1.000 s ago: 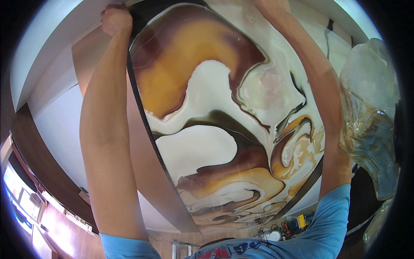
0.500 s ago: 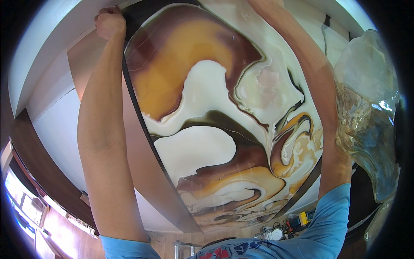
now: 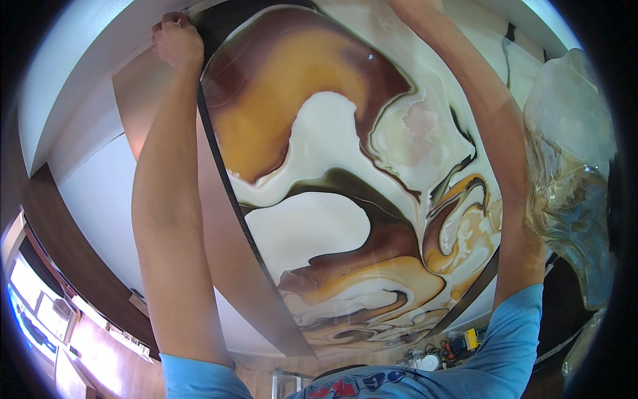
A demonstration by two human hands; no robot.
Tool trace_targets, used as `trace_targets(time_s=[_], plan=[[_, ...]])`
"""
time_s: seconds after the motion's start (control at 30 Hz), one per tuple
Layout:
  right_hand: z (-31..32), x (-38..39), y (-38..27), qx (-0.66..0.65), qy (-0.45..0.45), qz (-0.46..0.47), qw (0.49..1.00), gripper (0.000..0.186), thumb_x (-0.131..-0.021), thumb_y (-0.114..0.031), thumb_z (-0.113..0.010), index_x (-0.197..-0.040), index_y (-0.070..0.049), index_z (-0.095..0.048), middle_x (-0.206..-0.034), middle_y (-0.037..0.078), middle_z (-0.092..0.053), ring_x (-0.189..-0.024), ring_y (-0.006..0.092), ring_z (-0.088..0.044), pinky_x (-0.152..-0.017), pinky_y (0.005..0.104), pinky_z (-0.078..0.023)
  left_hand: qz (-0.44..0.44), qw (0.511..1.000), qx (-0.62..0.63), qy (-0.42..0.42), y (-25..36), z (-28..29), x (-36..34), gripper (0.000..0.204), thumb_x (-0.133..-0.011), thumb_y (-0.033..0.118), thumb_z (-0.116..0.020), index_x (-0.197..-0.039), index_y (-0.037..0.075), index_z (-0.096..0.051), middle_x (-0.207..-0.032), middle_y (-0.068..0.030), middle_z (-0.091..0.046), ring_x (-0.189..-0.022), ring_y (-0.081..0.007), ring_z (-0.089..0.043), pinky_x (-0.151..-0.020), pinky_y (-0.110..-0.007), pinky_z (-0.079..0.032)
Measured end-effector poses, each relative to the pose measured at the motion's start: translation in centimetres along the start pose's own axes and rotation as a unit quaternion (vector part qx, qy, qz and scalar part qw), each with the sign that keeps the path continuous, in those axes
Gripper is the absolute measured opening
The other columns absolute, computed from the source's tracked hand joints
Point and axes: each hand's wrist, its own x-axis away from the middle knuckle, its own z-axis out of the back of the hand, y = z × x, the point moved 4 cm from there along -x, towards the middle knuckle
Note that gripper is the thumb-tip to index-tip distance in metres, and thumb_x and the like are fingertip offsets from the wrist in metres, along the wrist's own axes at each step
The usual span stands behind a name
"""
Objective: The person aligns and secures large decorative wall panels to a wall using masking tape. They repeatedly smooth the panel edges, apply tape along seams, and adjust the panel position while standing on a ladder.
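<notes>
A big glossy sheet [image 3: 319,239], marbled in white, brown, amber and black, spreads above me between my raised arms. Dark straight edging [image 3: 219,156] runs along its left side. My left hand [image 3: 177,41] is up at the sheet's far left corner, beside a black area of it. Its fingers are curled closed against the border, and what they pinch is hidden. My right hand [image 3: 417,5] reaches the top of the view over the pale part of the sheet. Only its wrist end shows; the fingers are cut off.
Wrinkled, see-through glossy film [image 3: 568,179] hangs beside my right arm. A brown band [image 3: 86,259] and white panels lie left. Below are a metal ladder top [image 3: 286,382], tools with a yellow-and-dark box [image 3: 470,339], and a bright window [image 3: 33,299].
The whole view has shifted slightly, so the sheet and arms sit a little farther right. My left hand has turned somewhat at the corner, its fingers still curled.
</notes>
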Motion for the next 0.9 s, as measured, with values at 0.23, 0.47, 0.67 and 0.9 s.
trace_targets(time_s=[0.23,0.47,0.67,0.9], plan=[[-0.4,-0.1,0.1,-0.006,0.004,-0.008,1.000,0.029,-0.100,-0.018,-0.056,-0.115,-0.011,-0.080,-0.122,0.013,-0.072,-0.122,0.0278,-0.065,-0.098,0.0484,-0.046,-0.192,0.977,-0.064,0.072,2.0,1.4,3.7,0.036,-0.095,0.021,-0.062,-0.128,0.015,-0.073,-0.130,-0.0094,-0.069,-0.117,-0.0350,-0.064,-0.099,-0.051,-0.047],[-0.2,-0.1,0.0,0.016,-0.026,-0.010,0.999,0.027,-0.101,-0.017,-0.058,-0.116,-0.009,-0.079,-0.123,0.014,-0.073,-0.119,0.0281,-0.066,-0.097,0.0475,-0.047,-0.188,0.972,-0.141,0.013,2.1,1.2,3.1,0.041,-0.094,0.023,-0.059,-0.131,0.013,-0.070,-0.139,-0.0088,-0.067,-0.121,-0.0352,-0.064,-0.101,-0.052,-0.047],[0.3,0.0,0.0,-0.006,-0.029,-0.013,0.999,0.028,-0.101,-0.016,-0.059,-0.118,-0.007,-0.079,-0.122,0.014,-0.073,-0.120,0.0280,-0.066,-0.097,0.0475,-0.047,-0.173,0.972,-0.158,-0.016,2.6,1.5,2.8,0.044,-0.094,0.025,-0.058,-0.134,0.009,-0.066,-0.143,-0.0128,-0.063,-0.126,-0.0359,-0.061,-0.102,-0.055,-0.046],[-0.3,0.0,0.0,-0.001,-0.014,-0.018,1.000,0.027,-0.101,-0.017,-0.059,-0.117,-0.009,-0.079,-0.122,0.014,-0.073,-0.120,0.0279,-0.066,-0.097,0.0479,-0.047,-0.197,0.967,-0.158,-0.021,3.6,1.9,2.9,0.044,-0.093,0.023,-0.059,-0.134,0.009,-0.065,-0.146,-0.0123,-0.060,-0.132,-0.0345,-0.057,-0.105,-0.053,-0.045]])
